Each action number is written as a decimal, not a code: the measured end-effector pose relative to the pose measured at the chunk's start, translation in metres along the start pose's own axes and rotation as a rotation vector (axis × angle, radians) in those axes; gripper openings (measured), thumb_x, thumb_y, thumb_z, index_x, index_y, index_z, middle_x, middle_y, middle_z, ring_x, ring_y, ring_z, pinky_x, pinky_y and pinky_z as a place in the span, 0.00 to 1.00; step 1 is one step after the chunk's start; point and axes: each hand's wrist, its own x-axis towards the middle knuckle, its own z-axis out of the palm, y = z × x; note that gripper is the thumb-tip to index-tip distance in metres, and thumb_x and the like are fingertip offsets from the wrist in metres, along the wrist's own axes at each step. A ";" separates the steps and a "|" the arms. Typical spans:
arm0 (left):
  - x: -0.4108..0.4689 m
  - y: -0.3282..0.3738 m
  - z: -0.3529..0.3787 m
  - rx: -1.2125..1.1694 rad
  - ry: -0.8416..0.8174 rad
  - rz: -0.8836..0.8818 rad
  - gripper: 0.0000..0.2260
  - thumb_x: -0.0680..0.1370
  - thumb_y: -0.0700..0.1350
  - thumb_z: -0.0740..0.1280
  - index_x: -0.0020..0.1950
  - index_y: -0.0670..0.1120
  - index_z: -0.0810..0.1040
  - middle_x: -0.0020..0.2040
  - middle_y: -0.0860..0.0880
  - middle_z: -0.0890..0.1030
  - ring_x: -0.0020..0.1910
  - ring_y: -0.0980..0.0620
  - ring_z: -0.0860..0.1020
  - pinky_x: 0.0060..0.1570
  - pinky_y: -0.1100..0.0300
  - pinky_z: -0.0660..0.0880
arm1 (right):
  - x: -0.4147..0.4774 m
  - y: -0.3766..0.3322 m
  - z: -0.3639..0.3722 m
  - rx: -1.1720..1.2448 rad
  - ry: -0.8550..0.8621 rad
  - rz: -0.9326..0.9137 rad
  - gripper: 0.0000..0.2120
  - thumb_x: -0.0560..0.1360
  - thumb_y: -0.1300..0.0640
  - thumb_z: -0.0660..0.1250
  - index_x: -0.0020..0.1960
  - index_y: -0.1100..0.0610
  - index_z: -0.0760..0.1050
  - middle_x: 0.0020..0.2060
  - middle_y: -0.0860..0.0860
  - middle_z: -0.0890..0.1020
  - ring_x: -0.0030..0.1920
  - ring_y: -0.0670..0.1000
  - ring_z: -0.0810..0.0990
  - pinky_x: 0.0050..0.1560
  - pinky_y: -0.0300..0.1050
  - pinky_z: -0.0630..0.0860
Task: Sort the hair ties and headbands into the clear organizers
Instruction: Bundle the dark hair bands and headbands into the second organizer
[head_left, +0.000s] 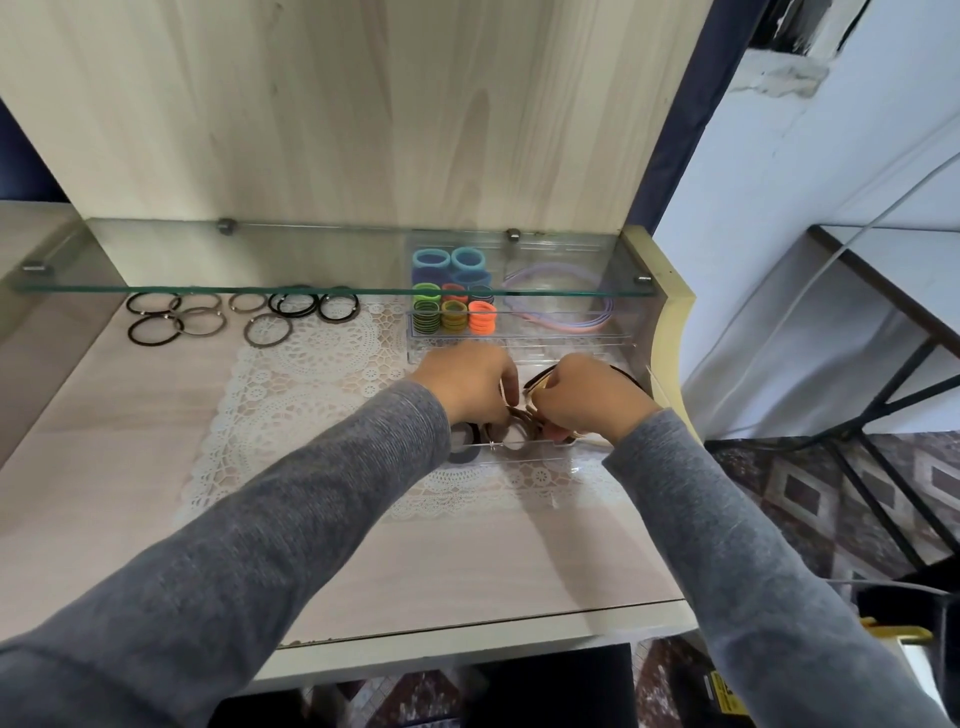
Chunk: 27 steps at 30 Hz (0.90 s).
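Both hands work inside the near clear organizer (524, 447) at the right of the table. My left hand (470, 382) and my right hand (592, 397) together pinch a small bunch of brown hair ties (524, 415) over its middle compartment. A black headband (540, 378) curves behind my right hand. A black tie (462, 441) lies in the left compartment. The far clear organizer (618, 332) holds several coloured hair ties (454, 312) and pastel headbands (561, 322). Several loose black and brown ties (239, 314) lie at the back left.
A glass shelf (208, 288) overhangs the back of the table at low height. A white lace mat (311, 384) covers the middle. The table's right edge (675, 364) is close to the organizers, with floor and a black metal frame (857, 467) beyond.
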 end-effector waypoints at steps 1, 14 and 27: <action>0.001 0.000 0.001 0.000 0.005 0.006 0.13 0.68 0.49 0.77 0.51 0.57 0.81 0.47 0.57 0.80 0.50 0.53 0.78 0.44 0.59 0.71 | 0.000 0.000 0.000 0.008 0.000 0.002 0.09 0.77 0.59 0.59 0.47 0.61 0.77 0.32 0.52 0.82 0.25 0.44 0.78 0.19 0.31 0.66; 0.007 0.001 0.002 -0.013 -0.005 0.000 0.13 0.69 0.55 0.77 0.50 0.54 0.82 0.48 0.54 0.81 0.49 0.52 0.79 0.47 0.58 0.76 | 0.002 0.001 -0.002 0.040 -0.019 -0.005 0.13 0.76 0.59 0.59 0.43 0.64 0.80 0.32 0.55 0.84 0.26 0.47 0.77 0.25 0.34 0.69; 0.007 0.004 -0.003 -0.034 -0.058 -0.003 0.11 0.69 0.49 0.77 0.50 0.52 0.83 0.46 0.53 0.83 0.45 0.53 0.80 0.42 0.60 0.73 | 0.004 0.001 -0.002 0.043 -0.031 -0.004 0.12 0.77 0.59 0.58 0.46 0.63 0.78 0.34 0.55 0.84 0.28 0.48 0.80 0.27 0.35 0.73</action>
